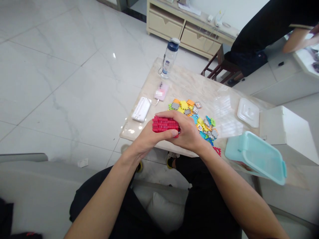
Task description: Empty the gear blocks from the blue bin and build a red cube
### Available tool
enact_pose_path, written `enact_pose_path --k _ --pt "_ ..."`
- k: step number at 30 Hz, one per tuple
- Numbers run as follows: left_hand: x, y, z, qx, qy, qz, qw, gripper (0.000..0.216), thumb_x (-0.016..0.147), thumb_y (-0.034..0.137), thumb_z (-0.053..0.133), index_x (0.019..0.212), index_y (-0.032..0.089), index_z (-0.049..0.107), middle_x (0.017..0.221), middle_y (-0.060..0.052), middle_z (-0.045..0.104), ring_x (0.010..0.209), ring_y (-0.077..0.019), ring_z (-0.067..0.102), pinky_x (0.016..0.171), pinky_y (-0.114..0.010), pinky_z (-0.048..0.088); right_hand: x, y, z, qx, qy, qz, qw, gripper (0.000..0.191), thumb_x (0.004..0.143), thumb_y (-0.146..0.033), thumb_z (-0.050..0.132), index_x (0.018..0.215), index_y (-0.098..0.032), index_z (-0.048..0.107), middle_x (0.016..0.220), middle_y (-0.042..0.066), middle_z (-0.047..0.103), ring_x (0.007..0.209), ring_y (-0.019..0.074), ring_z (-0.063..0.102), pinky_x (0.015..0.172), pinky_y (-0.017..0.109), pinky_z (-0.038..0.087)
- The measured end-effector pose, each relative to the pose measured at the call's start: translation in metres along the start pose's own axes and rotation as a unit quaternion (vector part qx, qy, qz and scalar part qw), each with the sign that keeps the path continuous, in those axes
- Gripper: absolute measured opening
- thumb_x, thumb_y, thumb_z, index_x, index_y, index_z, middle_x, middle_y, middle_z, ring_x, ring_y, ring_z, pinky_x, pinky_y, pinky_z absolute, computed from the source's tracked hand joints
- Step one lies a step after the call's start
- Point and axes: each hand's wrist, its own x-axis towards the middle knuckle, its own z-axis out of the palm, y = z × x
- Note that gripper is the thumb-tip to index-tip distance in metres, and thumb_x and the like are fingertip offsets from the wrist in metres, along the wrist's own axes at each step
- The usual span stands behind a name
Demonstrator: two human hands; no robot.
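Observation:
A stack of red toothed plastic tiles (pixel 163 124) is held between both hands just above the near edge of the marble table (pixel 184 83). My left hand (pixel 149 137) grips it from below and behind, thumb pressed along its front. My right hand (pixel 187 130) wraps over its top and right end, fingers curled. Just beyond lies a loose pile of coloured tiles (pixel 196 116) in yellow, orange, green, blue and grey. One red tile (pixel 217 151) lies at the table's edge by my right wrist.
A teal plastic box (pixel 256 156) sits at the right, its white lid (pixel 248 113) and a clear bag (pixel 225 111) behind it. A water bottle (pixel 169 57), pink phone (pixel 161 91) and white power bank (pixel 141 109) stand to the left. Another person (pixel 264 30) sits at the back right.

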Motion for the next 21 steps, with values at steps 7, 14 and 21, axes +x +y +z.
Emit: enact_pose_path --k 7,14,21 --pt "0.001 0.005 -0.001 0.021 -0.002 0.005 1.0 0.046 0.08 0.049 0.098 0.109 0.018 0.079 0.109 -0.01 0.081 0.112 -0.0311 0.076 0.101 -0.043 0.06 0.003 0.0 0.001 -0.028 -0.004 0.011 1.0 0.045 0.099 -0.035 0.078 0.143 -0.028 0.07 0.128 0.01 0.08 0.115 0.0265 0.077 0.101 0.042 0.065" --pt "0.005 0.002 -0.003 0.146 0.104 0.075 0.981 0.058 0.077 0.049 0.101 0.119 0.018 0.075 0.115 -0.011 0.08 0.109 -0.0277 0.074 0.098 -0.04 0.06 0.005 0.011 -0.003 -0.07 -0.006 0.017 0.997 0.044 0.098 -0.025 0.074 0.142 -0.028 0.069 0.127 0.01 0.08 0.116 0.0278 0.076 0.102 0.045 0.063" --pt "0.008 -0.013 -0.004 0.147 0.12 0.078 0.979 0.051 0.083 0.048 0.095 0.114 0.017 0.07 0.111 -0.011 0.08 0.102 -0.0253 0.075 0.095 -0.039 0.061 0.006 0.016 0.005 -0.108 -0.015 0.005 0.994 0.045 0.096 -0.012 0.064 0.139 -0.024 0.067 0.127 0.013 0.079 0.117 0.0296 0.074 0.103 0.047 0.061"
